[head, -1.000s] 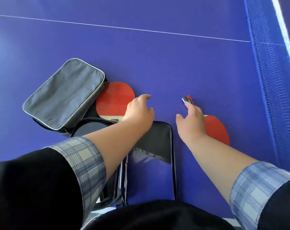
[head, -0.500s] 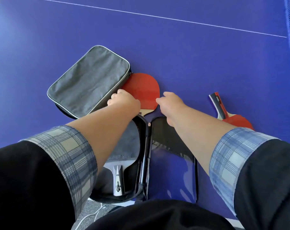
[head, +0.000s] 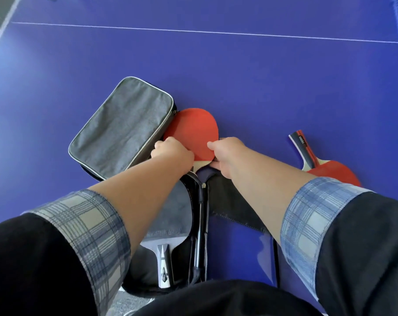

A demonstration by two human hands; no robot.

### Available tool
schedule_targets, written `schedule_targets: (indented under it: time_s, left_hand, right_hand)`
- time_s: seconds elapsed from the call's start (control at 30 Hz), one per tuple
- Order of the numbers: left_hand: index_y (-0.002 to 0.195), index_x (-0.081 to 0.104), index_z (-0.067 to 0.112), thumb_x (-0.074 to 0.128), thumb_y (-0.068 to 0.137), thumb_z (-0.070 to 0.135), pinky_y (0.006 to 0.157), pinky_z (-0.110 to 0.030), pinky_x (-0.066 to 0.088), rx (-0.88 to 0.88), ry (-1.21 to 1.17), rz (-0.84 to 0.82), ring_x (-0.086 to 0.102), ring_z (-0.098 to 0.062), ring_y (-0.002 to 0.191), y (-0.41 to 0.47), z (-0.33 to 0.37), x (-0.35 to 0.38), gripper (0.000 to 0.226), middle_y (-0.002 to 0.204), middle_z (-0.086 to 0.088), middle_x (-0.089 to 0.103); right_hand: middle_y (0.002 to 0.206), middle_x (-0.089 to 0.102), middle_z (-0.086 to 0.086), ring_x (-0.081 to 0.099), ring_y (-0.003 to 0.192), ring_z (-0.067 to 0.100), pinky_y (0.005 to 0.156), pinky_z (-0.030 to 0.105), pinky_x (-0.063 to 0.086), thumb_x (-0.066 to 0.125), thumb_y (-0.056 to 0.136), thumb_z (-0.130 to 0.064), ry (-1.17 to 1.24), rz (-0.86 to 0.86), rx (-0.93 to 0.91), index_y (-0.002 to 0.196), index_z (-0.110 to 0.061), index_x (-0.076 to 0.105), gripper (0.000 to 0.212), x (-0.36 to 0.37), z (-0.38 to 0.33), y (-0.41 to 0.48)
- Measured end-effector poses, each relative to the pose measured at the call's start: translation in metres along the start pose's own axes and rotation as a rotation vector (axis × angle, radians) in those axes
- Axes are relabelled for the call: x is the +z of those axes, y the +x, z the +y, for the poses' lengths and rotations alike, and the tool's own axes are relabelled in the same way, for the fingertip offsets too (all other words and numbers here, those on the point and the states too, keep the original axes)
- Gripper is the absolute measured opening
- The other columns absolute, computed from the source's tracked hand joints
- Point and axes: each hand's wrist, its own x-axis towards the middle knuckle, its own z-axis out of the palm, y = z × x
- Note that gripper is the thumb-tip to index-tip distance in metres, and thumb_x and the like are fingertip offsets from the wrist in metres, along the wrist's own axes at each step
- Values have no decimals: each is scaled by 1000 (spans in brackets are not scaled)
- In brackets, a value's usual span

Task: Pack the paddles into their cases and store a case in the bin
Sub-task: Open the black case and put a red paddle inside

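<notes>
The blue worktop point(head: 262, 87) carries everything, with its white line running across near the far edge. At the near edge, under the arms, an open case point(head: 216, 197) lies spread flat; its left half holds a grey paddle point(head: 168, 215) with the handle pointing at the person, and its right half looks empty, though the right forearm hides part of it. Just beyond, toward the left, a closed grey case point(head: 122, 126) sits at an angle, its near corner overlapping the open one.

A red paddle point(head: 193, 131) lies just past the open case, its blade touching the closed case's right edge and its handle end pointing at the open case. Both hands are on it: the left hand point(head: 173, 151) is curled at the blade's near-left edge, and the right hand point(head: 227, 153) pinches the near-right edge where blade meets handle. A second red paddle point(head: 325, 167) lies well apart toward the right edge, partly under the right sleeve.

The step looks to be picking up the middle paddle for packing. Next it likely needs lifting clear of the closed case and laying into the open case's free half, then zipping. No bin is in view.
</notes>
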Motion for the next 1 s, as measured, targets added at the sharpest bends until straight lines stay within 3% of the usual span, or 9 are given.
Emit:
schedule_targets:
  time_s: [0.1, 0.23, 0.33, 0.47, 0.6, 0.77, 0.83, 0.93, 1.0]
  left_hand:
    - [137, 40, 7, 58, 88, 27, 99, -45, 44, 23, -95, 2, 49, -37, 120, 8, 7, 1, 56, 138, -17, 41]
    - [115, 56, 13, 51, 82, 15, 74, -38, 53, 190, -316, -72, 64, -38, 96, 19, 19, 1, 33, 109, -15, 65]
    - [101, 56, 28, 51, 79, 21, 79, -45, 57, 269, -548, -124, 68, -36, 91, 24, 36, -4, 24, 96, -11, 72]
    - [126, 53, 29, 55, 89, 32, 77, -50, 60, 256, -737, -96, 72, -32, 85, 36, 62, -14, 38, 98, -9, 72]
    - [124, 56, 22, 56, 96, 27, 69, -44, 62, 163, -957, -133, 75, -22, 75, 39, 63, -18, 29, 99, -8, 73]
    - [114, 63, 18, 61, 95, 33, 64, -33, 61, 142, -1009, -149, 75, -17, 78, 30, 28, -20, 25, 98, -3, 73]
    - [105, 66, 17, 63, 94, 31, 62, -31, 60, 136, -1071, -162, 74, -20, 86, 24, 7, -26, 18, 98, -4, 73]
    - [95, 68, 21, 64, 94, 29, 61, -29, 59, 119, -1142, -156, 74, -18, 85, 12, -30, -32, 9, 94, -2, 75]
    - [96, 68, 22, 65, 93, 31, 59, -28, 59, 96, -1157, -144, 74, -17, 84, 4, -56, -34, 11, 97, -2, 74]
  right_hand:
    - [119, 68, 18, 68, 107, 37, 87, 53, 61, 61, 97, -13, 45, 45, -88, 93, -19, 64, 8, -7, -5, 5]
    - [107, 69, 10, 70, 94, 28, 81, 47, 63, 57, 100, -14, 182, 110, -184, 80, -25, 61, 24, -30, -22, 14]
    - [108, 69, 9, 71, 88, 23, 68, 39, 64, 57, 102, -13, 315, 103, -184, 87, -23, 63, 19, -47, -40, 21]
    - [108, 72, 8, 74, 87, 23, 60, 33, 62, 57, 102, -13, 391, 102, -176, 90, -22, 64, 16, -60, -60, 23]
    - [111, 73, 7, 74, 94, 25, 65, 36, 63, 56, 102, -11, 393, 65, -188, 100, -20, 67, 14, -63, -63, 16]
    - [119, 71, 11, 73, 103, 28, 77, 42, 64, 53, 104, -10, 386, -28, -185, 127, -12, 62, 25, -52, -45, -8]
    - [117, 72, 12, 74, 101, 27, 81, 45, 63, 54, 103, -9, 352, -71, -188, 127, -11, 61, 24, -44, -34, -22]
    - [108, 73, 10, 75, 88, 24, 72, 41, 64, 53, 102, -5, 286, -149, -184, 110, -12, 62, 14, -29, -14, -46]
    - [113, 71, 9, 75, 91, 25, 73, 41, 64, 53, 102, -3, 232, -177, -178, 118, -14, 59, 20, -17, 2, -62]
